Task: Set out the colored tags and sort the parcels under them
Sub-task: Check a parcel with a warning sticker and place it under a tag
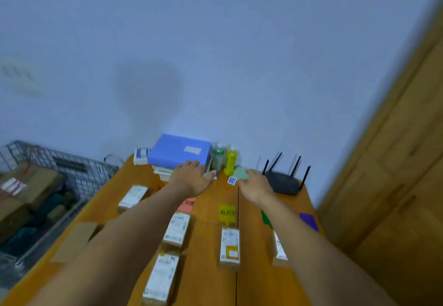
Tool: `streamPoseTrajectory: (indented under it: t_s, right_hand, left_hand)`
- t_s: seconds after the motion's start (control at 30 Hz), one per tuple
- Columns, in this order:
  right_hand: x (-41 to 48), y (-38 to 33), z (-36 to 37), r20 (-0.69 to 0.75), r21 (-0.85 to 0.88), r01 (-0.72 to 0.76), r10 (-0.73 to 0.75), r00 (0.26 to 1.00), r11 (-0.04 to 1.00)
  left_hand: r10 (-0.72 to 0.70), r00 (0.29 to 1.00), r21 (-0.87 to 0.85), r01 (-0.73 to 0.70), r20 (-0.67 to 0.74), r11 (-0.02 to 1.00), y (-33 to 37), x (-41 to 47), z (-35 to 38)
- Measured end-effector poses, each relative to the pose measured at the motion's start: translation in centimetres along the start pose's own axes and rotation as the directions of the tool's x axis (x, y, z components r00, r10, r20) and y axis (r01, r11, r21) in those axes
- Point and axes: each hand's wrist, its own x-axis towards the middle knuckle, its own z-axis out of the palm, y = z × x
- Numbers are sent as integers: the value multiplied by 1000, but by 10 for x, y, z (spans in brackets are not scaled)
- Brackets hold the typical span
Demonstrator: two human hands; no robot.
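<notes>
Wooden tabletop (208,245) carries coloured tags (227,212) with parcels (230,248) below them, on the near side of the blue box (178,149), beside which the left hand (194,178) spreads open and the right hand (257,185) reaches, grip unclear.

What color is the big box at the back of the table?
The big box is blue, seen in the head view.

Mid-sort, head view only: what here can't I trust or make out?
Head view:
1. Partly hidden by the right forearm: the green tag and the parcel below it.
2. Blurred, unreadable: writing on the red tag and yellow tag.
3. Blurred: the right hand at its fingertips, so grip unclear.
</notes>
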Motion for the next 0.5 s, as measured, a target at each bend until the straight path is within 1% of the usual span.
streamPoseTrajectory:
  t_s: [0.13, 0.23, 0.33, 0.5]
  right_hand:
    - [-16, -37, -59, -75, -80, 72, -78, 994, 994]
    - [-27, -57, -87, -125, -119, 86, -101, 987, 989]
    - [-34, -71, -100, -143, -173, 108, -134, 981, 979]
    - [-45, -84, -107, -148, -192, 106, -136, 980, 976]
  left_hand:
    - [38, 997, 155, -28, -64, 987, 6, -6, -75]
    - [44, 994, 191, -25, -100, 981, 8, -15, -108]
    - [31, 995, 208, -10, -98, 978, 9, -23, -122]
    - [31, 994, 209, -9, -103, 978, 6, -35, -130]
